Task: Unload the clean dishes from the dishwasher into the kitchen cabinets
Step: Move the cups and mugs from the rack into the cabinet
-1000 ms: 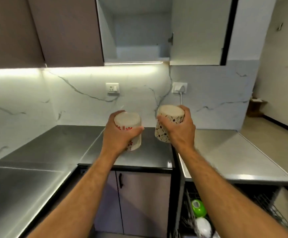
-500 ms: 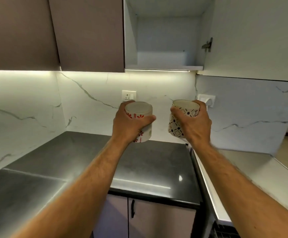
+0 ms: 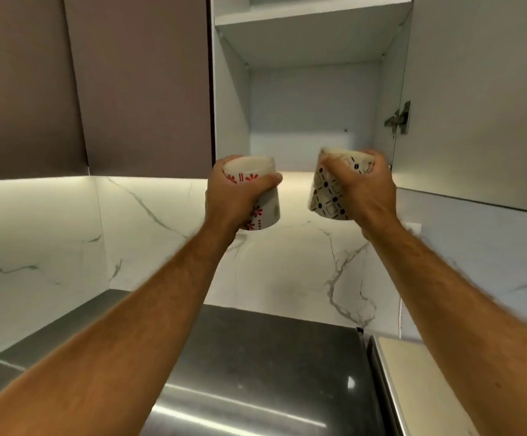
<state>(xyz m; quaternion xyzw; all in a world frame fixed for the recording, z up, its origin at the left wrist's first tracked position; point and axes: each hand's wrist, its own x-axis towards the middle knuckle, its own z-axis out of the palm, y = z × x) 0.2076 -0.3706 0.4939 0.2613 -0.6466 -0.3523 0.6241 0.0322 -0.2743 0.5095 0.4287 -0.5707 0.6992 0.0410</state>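
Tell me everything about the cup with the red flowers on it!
The cup with red flowers is white and looks ceramic, with red flower shapes, stripes and dots printed on its side. It seems to be held upside down, wider end lowest, tilted a little. The left hand grips it, fingers and thumb wrapped round its upper part. It is up in the air, just below the open cabinet, touching nothing but the hand. Any handle is hidden.

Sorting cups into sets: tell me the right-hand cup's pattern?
Black geometric squares and dots on white cup, head view.
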